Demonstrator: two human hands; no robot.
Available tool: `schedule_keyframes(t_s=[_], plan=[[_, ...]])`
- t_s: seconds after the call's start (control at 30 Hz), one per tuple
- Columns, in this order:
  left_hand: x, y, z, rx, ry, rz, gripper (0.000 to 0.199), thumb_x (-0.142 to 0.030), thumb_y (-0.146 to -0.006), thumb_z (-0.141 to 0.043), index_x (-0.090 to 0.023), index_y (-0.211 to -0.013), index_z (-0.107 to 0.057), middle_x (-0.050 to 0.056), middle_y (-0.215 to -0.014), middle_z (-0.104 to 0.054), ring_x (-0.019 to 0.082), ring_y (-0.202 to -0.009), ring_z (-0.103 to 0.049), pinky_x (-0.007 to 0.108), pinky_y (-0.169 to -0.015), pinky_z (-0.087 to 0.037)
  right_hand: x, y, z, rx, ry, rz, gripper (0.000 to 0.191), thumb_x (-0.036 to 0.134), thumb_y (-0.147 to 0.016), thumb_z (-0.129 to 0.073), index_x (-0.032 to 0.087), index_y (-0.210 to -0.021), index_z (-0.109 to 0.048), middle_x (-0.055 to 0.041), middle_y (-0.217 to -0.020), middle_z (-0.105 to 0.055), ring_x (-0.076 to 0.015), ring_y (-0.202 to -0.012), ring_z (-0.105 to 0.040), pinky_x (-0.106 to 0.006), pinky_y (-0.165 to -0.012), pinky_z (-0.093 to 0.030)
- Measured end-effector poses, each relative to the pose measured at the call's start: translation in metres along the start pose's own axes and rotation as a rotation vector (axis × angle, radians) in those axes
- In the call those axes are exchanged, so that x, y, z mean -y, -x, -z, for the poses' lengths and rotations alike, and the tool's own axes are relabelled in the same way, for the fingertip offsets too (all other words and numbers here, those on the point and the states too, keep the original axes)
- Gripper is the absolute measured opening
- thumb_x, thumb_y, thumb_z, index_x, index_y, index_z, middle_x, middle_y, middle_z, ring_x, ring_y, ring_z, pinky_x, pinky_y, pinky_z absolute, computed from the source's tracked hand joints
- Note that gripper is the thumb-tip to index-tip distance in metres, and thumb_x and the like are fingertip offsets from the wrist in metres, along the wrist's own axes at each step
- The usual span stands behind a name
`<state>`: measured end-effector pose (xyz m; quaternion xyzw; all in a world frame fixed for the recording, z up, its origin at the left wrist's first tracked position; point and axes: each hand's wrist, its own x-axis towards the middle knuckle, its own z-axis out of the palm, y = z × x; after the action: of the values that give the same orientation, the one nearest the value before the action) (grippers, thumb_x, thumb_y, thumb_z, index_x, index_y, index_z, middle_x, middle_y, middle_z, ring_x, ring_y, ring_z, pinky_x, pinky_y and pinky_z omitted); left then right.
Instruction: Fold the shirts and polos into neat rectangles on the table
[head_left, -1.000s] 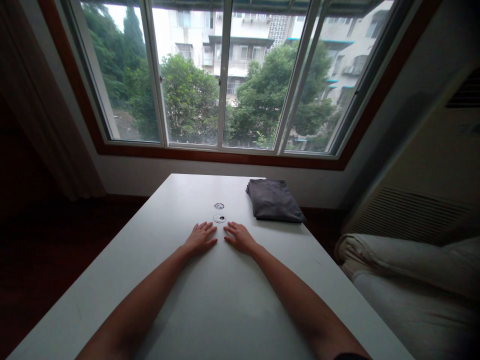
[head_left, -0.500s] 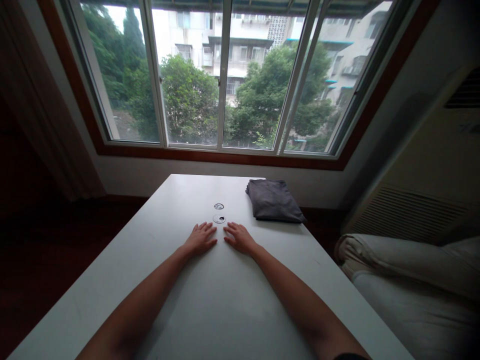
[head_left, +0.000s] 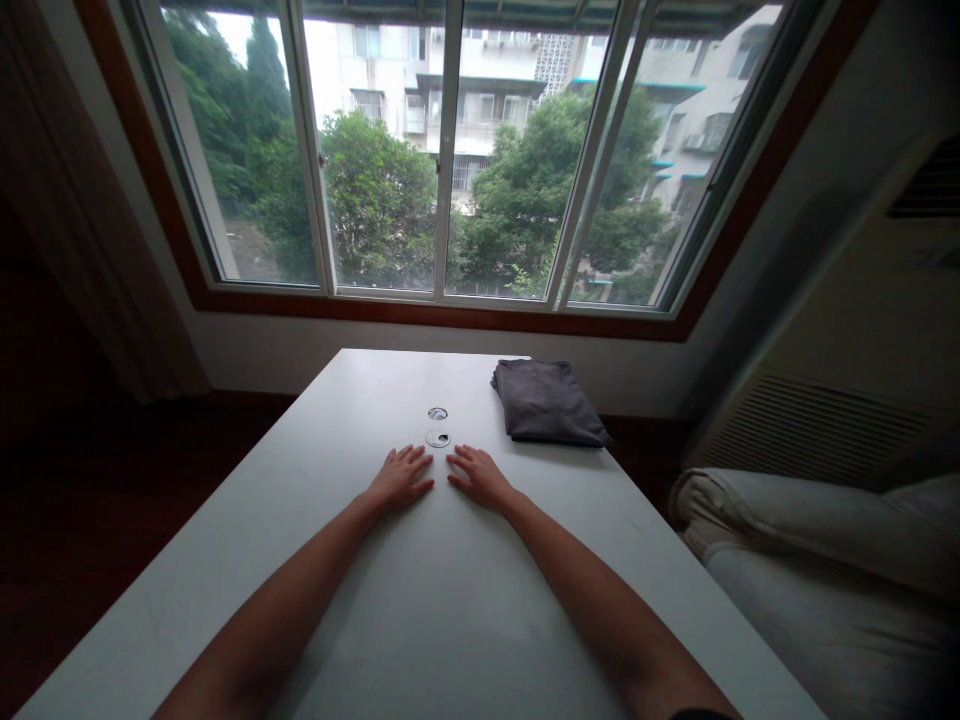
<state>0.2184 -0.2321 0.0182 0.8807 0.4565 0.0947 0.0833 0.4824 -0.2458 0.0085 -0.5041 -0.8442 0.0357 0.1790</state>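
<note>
My left hand (head_left: 401, 478) lies flat on the white table (head_left: 435, 600), fingers spread, holding nothing. Beside it, a small gap apart, my right hand (head_left: 478, 477) rests palm down with its fingers spread and nothing in it. Just beyond the fingertips is a round grommet (head_left: 437, 438) with a dark hole, and a second round fitting (head_left: 437, 413) sits behind that one. A folded dark grey cloth (head_left: 551, 402) lies at the table's back right corner, nearer to my right hand and not touched by it.
Past the table's far edge is a wall with a wide window (head_left: 442, 180). A curtain (head_left: 97, 220) hangs at the left. On the right stand a large vented unit (head_left: 840, 350) and a pale padded seat (head_left: 817, 540) close to the table's edge.
</note>
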Motion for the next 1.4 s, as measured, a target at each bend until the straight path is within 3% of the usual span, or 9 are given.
schedule_keyframes(t_s=[1.4], plan=[[0.0020,-0.0001,-0.0023,-0.005,-0.013,-0.017,0.065,-0.061,-0.102,-0.047,-0.030,-0.159,-0.045,0.009,-0.170,-0.032,0.035,-0.158,-0.024,0.061,-0.127,-0.017,-0.0018,0.0000,-0.0016,-0.018,0.009,0.025,0.050,0.049,-0.100,-0.061,0.029,-0.146,-0.062,-0.0110,-0.157,-0.052,-0.0332,-0.148,-0.044,-0.053,-0.121,-0.035]])
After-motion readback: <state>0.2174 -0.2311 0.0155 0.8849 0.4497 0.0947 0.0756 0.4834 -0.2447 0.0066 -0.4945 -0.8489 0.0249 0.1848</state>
